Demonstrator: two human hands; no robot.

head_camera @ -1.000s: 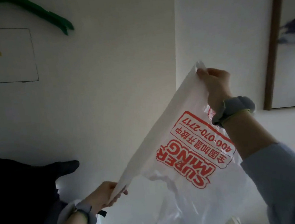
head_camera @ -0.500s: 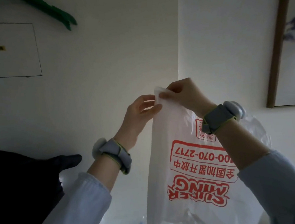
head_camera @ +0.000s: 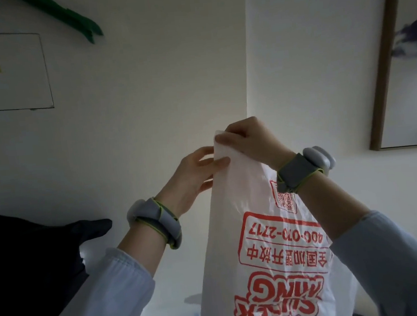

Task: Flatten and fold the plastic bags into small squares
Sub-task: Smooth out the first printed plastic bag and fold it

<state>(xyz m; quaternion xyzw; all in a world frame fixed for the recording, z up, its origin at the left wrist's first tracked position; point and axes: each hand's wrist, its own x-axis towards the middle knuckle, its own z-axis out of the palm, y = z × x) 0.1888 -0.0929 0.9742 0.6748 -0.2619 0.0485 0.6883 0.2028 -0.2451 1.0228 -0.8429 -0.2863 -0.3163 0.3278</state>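
The left hand has come up from the low corner to join the right hand; both now pinch the top of the white plastic bag, which hangs upside down in the air, doubled lengthwise: a first fold, I judge. A dark bundle lies left. Beyond, a wall panel, a green hanger and a framed picture. Nothing blocks the hands.

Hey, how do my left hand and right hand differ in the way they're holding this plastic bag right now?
The right hand pinches the plastic bag at its top corner; the left hand takes its edge just below. The right hand sits higher, knuckles up; the left shows its palm side. Both wear grey wristbands.
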